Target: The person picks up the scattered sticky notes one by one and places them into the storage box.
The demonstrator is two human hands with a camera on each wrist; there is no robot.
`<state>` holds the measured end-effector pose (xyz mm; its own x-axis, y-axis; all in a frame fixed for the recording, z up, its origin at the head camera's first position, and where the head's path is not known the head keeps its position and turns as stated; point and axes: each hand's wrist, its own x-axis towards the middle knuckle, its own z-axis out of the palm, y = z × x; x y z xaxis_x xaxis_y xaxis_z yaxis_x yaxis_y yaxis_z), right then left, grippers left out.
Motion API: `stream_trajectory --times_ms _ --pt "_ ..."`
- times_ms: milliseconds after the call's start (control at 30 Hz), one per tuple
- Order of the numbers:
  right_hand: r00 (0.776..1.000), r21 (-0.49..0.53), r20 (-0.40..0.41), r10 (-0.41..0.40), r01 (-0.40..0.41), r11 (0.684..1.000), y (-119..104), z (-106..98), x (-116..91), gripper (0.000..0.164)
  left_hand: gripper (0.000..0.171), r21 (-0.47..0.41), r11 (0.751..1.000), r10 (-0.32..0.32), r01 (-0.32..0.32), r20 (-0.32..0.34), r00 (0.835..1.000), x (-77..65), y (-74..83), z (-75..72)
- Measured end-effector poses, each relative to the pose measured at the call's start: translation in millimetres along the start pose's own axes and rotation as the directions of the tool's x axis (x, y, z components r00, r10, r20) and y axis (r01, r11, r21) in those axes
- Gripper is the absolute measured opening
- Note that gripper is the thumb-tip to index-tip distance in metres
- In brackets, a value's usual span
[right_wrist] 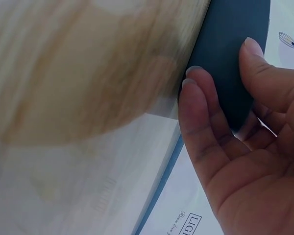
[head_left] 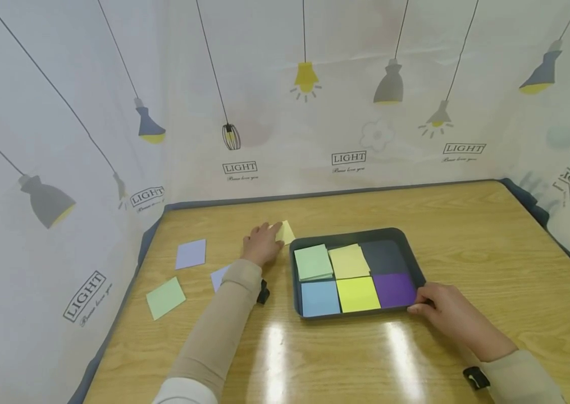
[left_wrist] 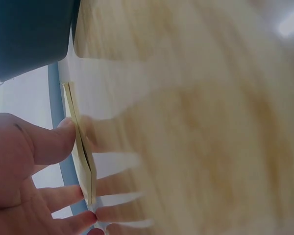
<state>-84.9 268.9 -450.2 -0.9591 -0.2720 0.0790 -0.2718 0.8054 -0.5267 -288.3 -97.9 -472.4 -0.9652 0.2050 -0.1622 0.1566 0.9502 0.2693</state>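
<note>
Left grip [head_left: 263,245] is spreading, fingers fairly straight, touching pale-yellow paper [head_left: 286,232] just beside the tray's [head_left: 388,257] far-left corner; right grip [head_left: 448,314] is pinching the tray's near-right corner. We're judging the paper light, bendy, best edge-pinched.

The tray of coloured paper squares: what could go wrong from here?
The right hand grips the tray, so a tug might shift the uneven pale green stack. The left sleeve could brush the lilac square partly hidden by it. The pale yellow paper touched by the left hand might slip away.
</note>
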Motion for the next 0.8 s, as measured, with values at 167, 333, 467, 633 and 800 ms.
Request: stream_trajectory --times_ms 167,333,467,633,800 --pt "1.0 -0.004 -0.005 -0.006 0.006 1.0 -1 1 1 0.025 0.056 -0.004 1.0 -0.009 0.009 -0.008 1.0 -4.3 0.2 -3.3" --pt "1.0 0.0 0.011 0.005 -0.005 1.0 -1 2 1 0.024 0.06 -0.037 0.999 -0.02 0.02 -0.025 0.999 -9.9 1.8 -6.5" --pt "0.999 -0.001 0.029 0.026 -0.026 1.0 -2 2 1 0.024 0.063 -0.063 0.998 -0.025 0.021 -0.064 0.998 -12.3 0.1 -5.2" --pt "1.0 -0.001 0.021 0.021 -0.021 1.0 -2 2 -1 0.026 0.067 -0.092 0.996 -0.011 0.001 -0.111 0.994 -14.9 -2.9 -5.4" --pt "1.0 -0.005 0.007 0.012 -0.012 1.0 -1 2 0 0.025 0.066 -0.153 0.988 0.001 -0.025 -0.15 0.989 -15.0 -7.1 -8.1"
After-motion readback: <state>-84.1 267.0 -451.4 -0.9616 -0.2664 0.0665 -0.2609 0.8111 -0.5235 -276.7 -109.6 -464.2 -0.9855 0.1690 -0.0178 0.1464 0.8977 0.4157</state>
